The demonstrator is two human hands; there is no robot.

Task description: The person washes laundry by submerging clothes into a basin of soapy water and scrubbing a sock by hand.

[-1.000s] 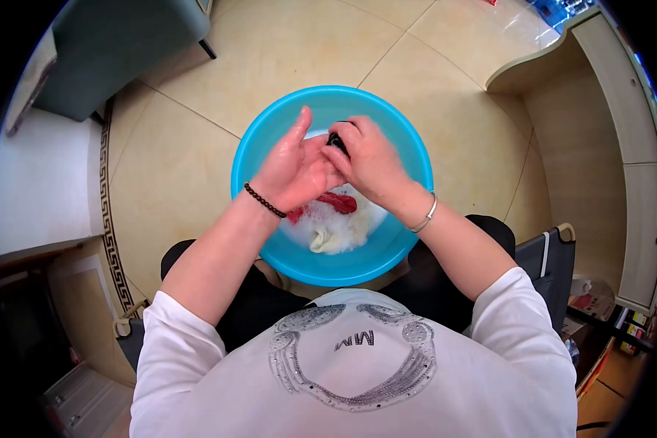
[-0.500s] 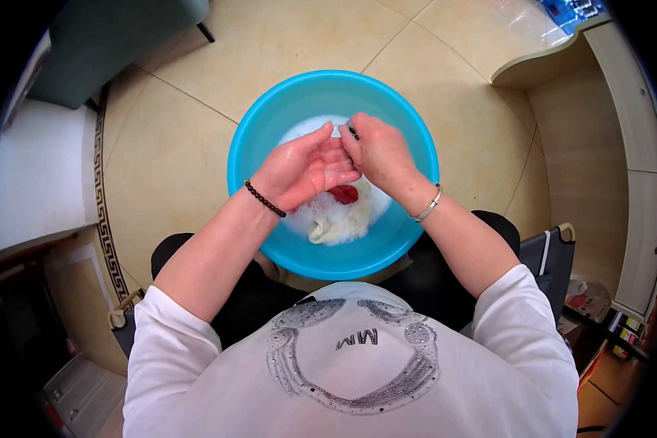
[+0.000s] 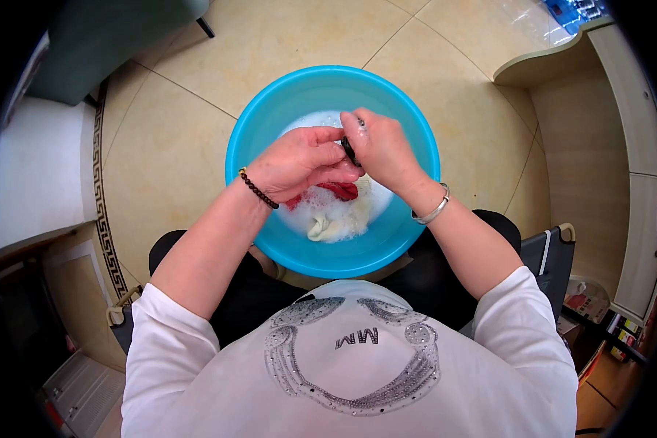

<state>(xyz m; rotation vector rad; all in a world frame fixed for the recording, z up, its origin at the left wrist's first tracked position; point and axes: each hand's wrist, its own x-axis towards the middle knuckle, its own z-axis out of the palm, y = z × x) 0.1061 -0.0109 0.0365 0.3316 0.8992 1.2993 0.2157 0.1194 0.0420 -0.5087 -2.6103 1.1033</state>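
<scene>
A blue basin (image 3: 333, 266) stands on the floor between my knees, holding sudsy water. Over it, my right hand (image 3: 381, 148) is closed round a small dark cloth (image 3: 350, 152), most of which is hidden in the fist. My left hand (image 3: 299, 162) meets it from the left, its thumb and fingers bent against the same dark cloth. In the foam below lie a red cloth (image 3: 341, 191) and a whitish cloth (image 3: 327, 228).
Tiled floor (image 3: 190, 146) surrounds the basin. A pale wooden cabinet (image 3: 577, 124) stands on the right, with a plastic-wrapped blue item (image 3: 573, 13) behind it. A dark green seat (image 3: 109, 47) is at the upper left.
My left hand has turned from palm-up with spread fingers to bent fingers against the dark cloth. More of that cloth shows between the hands.
</scene>
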